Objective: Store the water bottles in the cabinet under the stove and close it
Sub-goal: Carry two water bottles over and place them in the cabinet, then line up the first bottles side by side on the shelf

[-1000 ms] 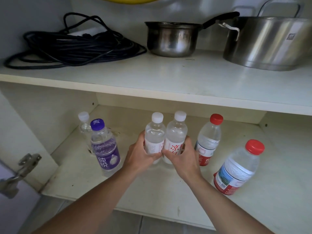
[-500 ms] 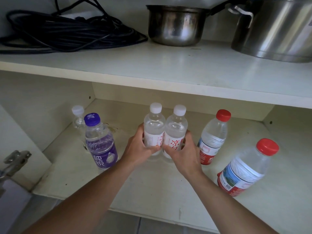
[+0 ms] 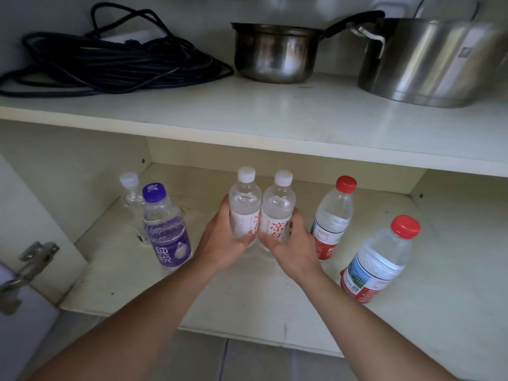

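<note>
I see my left hand (image 3: 220, 240) wrapped around one white-capped bottle (image 3: 244, 204), my right hand (image 3: 291, 243) around its twin (image 3: 277, 213) labelled 凉白; the purple bottle (image 3: 166, 229) reads 纯悦.

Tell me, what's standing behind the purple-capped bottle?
A smaller clear bottle with a white cap stands behind the purple-capped bottle. Its lower part is covered, so any label is hidden.

One head-worn view looks forward and down, close into the open cabinet's lower shelf (image 3: 275, 306).

The big pot (image 3: 428, 61) is cut by the right edge; the small clear bottle (image 3: 131, 195) stands half hidden behind the purple bottle (image 3: 165, 229).
</note>
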